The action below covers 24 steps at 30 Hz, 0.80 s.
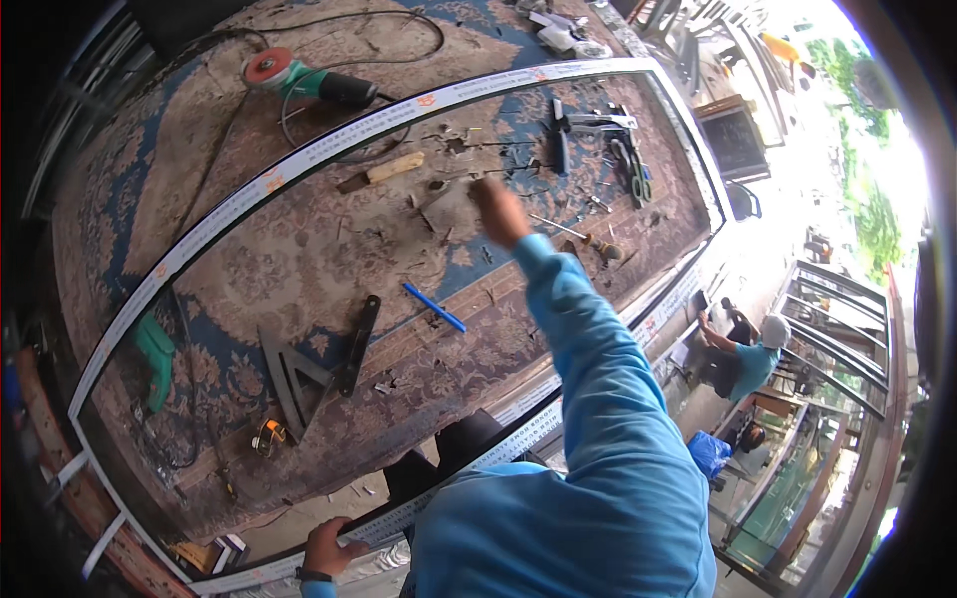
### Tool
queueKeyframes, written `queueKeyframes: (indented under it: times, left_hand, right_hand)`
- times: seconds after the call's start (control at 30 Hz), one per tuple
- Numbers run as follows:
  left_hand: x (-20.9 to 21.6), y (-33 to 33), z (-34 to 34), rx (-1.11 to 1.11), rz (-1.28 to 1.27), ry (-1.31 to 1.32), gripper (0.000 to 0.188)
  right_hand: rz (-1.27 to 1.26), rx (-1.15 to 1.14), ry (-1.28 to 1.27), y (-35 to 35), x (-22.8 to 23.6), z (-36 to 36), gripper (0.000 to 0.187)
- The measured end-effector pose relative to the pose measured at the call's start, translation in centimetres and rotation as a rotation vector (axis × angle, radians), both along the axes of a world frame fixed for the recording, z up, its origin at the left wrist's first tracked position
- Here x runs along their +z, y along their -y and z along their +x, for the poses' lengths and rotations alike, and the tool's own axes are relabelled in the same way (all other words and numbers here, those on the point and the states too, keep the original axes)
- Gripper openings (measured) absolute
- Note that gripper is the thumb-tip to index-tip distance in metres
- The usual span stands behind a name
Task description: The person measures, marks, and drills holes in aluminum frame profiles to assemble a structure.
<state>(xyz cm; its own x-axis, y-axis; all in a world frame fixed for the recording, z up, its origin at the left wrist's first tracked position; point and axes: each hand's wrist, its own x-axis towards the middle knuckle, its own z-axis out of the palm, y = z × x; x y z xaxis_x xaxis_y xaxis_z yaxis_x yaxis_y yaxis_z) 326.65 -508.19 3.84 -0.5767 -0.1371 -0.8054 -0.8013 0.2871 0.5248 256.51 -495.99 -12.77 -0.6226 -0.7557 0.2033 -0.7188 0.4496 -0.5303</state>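
A large rectangular metal frame [349, 140], its face covered with printed white protective film, lies across the carpet-covered worktable. At its near edge my left hand [332, 548] grips the rail. My right arm stretches over the frame's opening, and my right hand [501, 213] is low over the carpet among small scraps; its fingers are blurred and partly hidden, so what they hold cannot be told. Close by are a wood-handled tool [396, 167], a screwdriver [588, 238], green-handled snips [636, 174] and a dark-handled tool [560, 140].
A green angle grinder [309, 82] with its cable lies beyond the frame. Inside it are a set square [291, 379], a black bar [361, 344], a blue stick [435, 307], a tape measure [267, 437] and a green tool [155, 359]. A person [743, 354] crouches at right.
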Motion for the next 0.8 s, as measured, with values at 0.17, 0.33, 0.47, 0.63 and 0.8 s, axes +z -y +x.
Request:
queueKeyframes:
  times: [0.17, 0.33, 0.47, 0.63, 0.8]
  left_hand:
    - [-0.7, 0.5, 0.2, 0.026, 0.008, -0.013, 0.06]
    - [-0.3, 0.7, -0.6, 0.054, 0.054, 0.07, 0.059]
    - [-0.1, 0.7, -1.5, -0.003, 0.014, 0.074, 0.061]
    - [0.1, 0.6, -1.8, -0.034, -0.008, 0.127, 0.061]
    - [-0.7, 0.6, -1.1, -0.021, 0.013, 0.129, 0.064]
  right_hand:
    - [0.373, -0.344, -0.121, -5.6, 3.5, -6.0, 0.031]
    - [0.042, 0.106, -0.106, 2.2, 0.9, -0.9, 0.05]
    - [0.157, 0.26, -0.315, 4.8, -2.0, 0.0, 0.042]
    - [0.169, 0.104, -0.37, -1.8, -1.5, -6.5, 0.037]
    - [0.246, -0.248, -0.559, -8.1, 0.3, -9.5, 0.034]
